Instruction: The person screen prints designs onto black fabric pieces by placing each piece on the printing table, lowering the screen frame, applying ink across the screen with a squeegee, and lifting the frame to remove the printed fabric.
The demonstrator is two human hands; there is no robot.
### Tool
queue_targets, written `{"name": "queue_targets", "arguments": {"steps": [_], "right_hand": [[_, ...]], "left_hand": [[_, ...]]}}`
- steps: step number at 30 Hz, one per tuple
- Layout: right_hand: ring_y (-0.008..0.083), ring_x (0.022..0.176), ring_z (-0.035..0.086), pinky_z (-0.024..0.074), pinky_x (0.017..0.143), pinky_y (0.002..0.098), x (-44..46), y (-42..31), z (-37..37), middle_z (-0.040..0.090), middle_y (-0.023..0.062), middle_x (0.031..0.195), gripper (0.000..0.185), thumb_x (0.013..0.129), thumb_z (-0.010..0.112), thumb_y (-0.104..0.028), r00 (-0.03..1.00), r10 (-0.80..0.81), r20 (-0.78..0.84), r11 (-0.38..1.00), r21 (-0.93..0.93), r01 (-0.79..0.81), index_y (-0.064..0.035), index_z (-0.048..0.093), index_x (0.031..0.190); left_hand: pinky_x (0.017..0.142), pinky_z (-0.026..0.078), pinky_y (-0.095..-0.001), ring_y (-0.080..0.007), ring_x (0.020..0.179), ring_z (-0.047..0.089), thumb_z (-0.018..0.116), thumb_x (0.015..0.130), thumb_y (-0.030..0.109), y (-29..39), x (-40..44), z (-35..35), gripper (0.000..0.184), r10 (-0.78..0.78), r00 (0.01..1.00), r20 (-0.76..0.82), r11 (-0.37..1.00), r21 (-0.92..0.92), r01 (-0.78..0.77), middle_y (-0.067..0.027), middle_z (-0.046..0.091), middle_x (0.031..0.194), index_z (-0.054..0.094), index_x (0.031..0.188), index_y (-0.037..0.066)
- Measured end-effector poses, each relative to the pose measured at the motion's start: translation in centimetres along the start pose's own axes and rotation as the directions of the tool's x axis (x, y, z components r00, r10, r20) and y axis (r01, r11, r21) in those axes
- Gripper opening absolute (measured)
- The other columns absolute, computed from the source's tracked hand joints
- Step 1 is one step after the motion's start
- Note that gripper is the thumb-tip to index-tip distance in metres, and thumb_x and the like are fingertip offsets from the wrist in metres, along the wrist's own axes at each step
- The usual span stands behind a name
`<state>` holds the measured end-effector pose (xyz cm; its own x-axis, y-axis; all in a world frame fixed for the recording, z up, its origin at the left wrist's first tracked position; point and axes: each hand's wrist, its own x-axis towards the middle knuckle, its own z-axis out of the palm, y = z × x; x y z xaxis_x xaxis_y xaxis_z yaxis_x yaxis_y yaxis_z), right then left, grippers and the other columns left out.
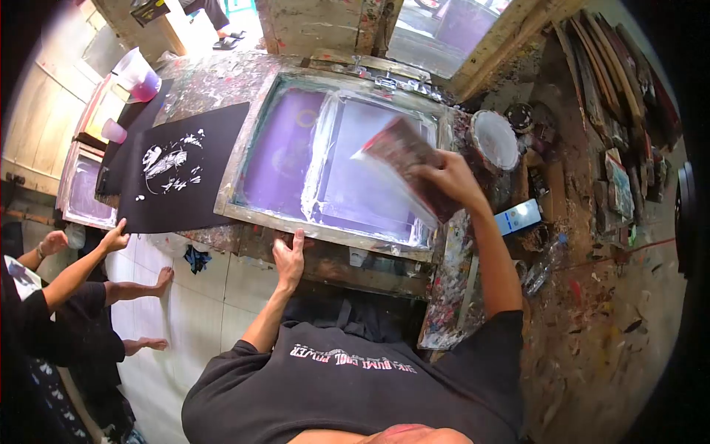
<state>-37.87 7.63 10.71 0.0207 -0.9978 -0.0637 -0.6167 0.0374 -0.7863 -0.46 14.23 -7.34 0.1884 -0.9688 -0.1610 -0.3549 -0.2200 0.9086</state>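
Note:
A wooden-framed printing screen (285, 159) with purple mesh lies on the worktable in front of me. White ink runs in a thick streak down its middle, and the right part of the mesh looks whitish. In my right hand (452, 179) is a wide, ink-stained squeegee (405, 159), tilted over the screen's right half and slightly blurred. My left hand (288, 259) grips the front edge of the frame, thumb on top and fingers curled at the underside. To the left, a black sheet (200, 148) with a white print reaches up to the frame.
A co-worker's hand (115, 237) holds the black sheet's near left corner. Purple-stained cups (138, 74) stand at the back left beside a smaller screen (92, 189). On my right are an ink tub (495, 140), a phone (518, 217), a plastic bottle (546, 265) and stacked boards (606, 74).

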Motion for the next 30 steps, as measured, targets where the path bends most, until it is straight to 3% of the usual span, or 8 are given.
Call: {"name": "queue_targets", "arguments": {"steps": [4,6,9,14,22,24,26,30], "right_hand": [[0.0330,0.058,0.065,0.0513,0.057,0.0454,-0.8,-2.0,6.3,0.064,0.0151,0.064,0.065,0.080,0.068,-0.069,0.981,-0.174,0.081,0.752,-0.632,0.186,-0.0043,0.060,0.079],[0.0268,0.050,0.062,0.0485,0.050,0.0413,-1.6,-1.1,8.3,0.061,0.0124,0.059,0.064,0.083,0.065,-0.068,0.974,-0.162,0.158,0.696,-0.681,0.227,-0.0052,0.056,0.078],[0.0263,0.047,0.061,0.0478,0.046,0.0411,-4.1,-0.7,10.4,0.061,0.0109,0.056,0.057,0.085,0.066,-0.062,0.982,-0.166,0.094,0.680,-0.710,0.184,-0.0056,0.055,0.081],[0.0318,0.065,0.070,0.0532,0.058,0.0458,-3.3,0.8,10.2,0.066,0.0208,0.068,0.071,0.078,0.064,-0.075,0.987,-0.043,0.155,0.717,-0.683,0.139,-0.0045,0.064,0.083],[0.0253,0.064,0.067,0.0517,0.052,0.0390,5.2,4.4,7.1,0.069,0.0160,0.079,0.080,0.080,0.068,-0.071,0.718,0.256,0.648,0.959,-0.075,-0.273,0.0072,0.071,0.096],[0.0171,0.067,0.067,0.0556,0.057,0.0302,4.2,4.6,6.9,0.070,0.0134,0.091,0.067,0.089,0.070,-0.054,0.772,0.238,0.589,0.780,0.357,-0.513,0.0083,0.066,0.112],[0.0170,0.076,0.069,0.0573,0.066,0.0356,2.5,2.3,6.2,0.072,0.0102,0.102,0.057,0.093,0.065,-0.053,0.866,0.287,0.410,0.581,0.644,-0.498,-0.0011,0.069,0.115],[0.0158,0.088,0.068,0.0563,0.080,0.0363,2.1,-0.5,6.5,0.073,0.0008,0.099,0.042,0.101,0.051,-0.051,0.991,-0.012,0.133,-0.163,0.978,-0.133,-0.0156,0.068,0.114]], "left_hand": [[0.073,0.052,-0.0395,-0.0232,0.078,0.066,0.069,0.094,0.043,2.6,-0.9,0.4,0.057,0.021,1.000,-0.014,0.932,-0.362,-0.025,-0.0196,0.069,0.086,0.059,0.097,-0.013],[0.070,0.056,-0.0340,-0.0210,0.081,0.070,0.068,0.096,0.035,-0.1,-0.3,0.1,0.051,0.186,0.982,-0.018,0.982,-0.027,-0.186,-0.0131,0.071,0.092,0.053,0.116,-0.010],[0.069,0.056,-0.0330,-0.0203,0.075,0.070,0.070,0.096,0.030,0.6,-0.3,0.3,0.045,0.068,0.997,0.043,0.924,-0.381,-0.046,-0.0135,0.071,0.089,0.053,0.110,-0.009],[0.069,0.054,-0.0361,-0.0206,0.076,0.065,0.067,0.096,0.039,2.8,-0.4,-0.8,0.052,0.184,0.983,-0.004,0.954,-0.239,-0.180,-0.0168,0.069,0.088,0.053,0.103,-0.010],[0.066,0.059,-0.0402,-0.0275,0.074,0.073,0.067,0.094,0.048,1.4,1.4,-2.5,0.061,-0.164,0.930,0.328,0.986,0.019,0.168,-0.0192,0.071,0.078,0.051,0.092,-0.011],[0.072,0.058,-0.0456,-0.0355,0.078,0.073,0.068,0.092,0.049,0.5,3.2,-3.3,0.063,-0.266,0.870,0.415,0.945,0.290,0.151,-0.0238,0.071,0.079,0.052,0.096,-0.012],[0.079,0.056,-0.0476,-0.0421,0.085,0.071,0.073,0.090,0.042,4.1,0.9,-3.6,0.057,0.098,0.880,0.465,0.780,0.513,-0.359,-0.0246,0.071,0.083,0.054,0.106,-0.010],[0.082,0.054,-0.0382,-0.0312,0.091,0.070,0.078,0.087,0.025,14.4,-4.5,3.9,0.058,0.542,0.705,0.457,0.791,0.005,-0.612,-0.0209,0.067,0.101,0.046,0.127,-0.003]]}}
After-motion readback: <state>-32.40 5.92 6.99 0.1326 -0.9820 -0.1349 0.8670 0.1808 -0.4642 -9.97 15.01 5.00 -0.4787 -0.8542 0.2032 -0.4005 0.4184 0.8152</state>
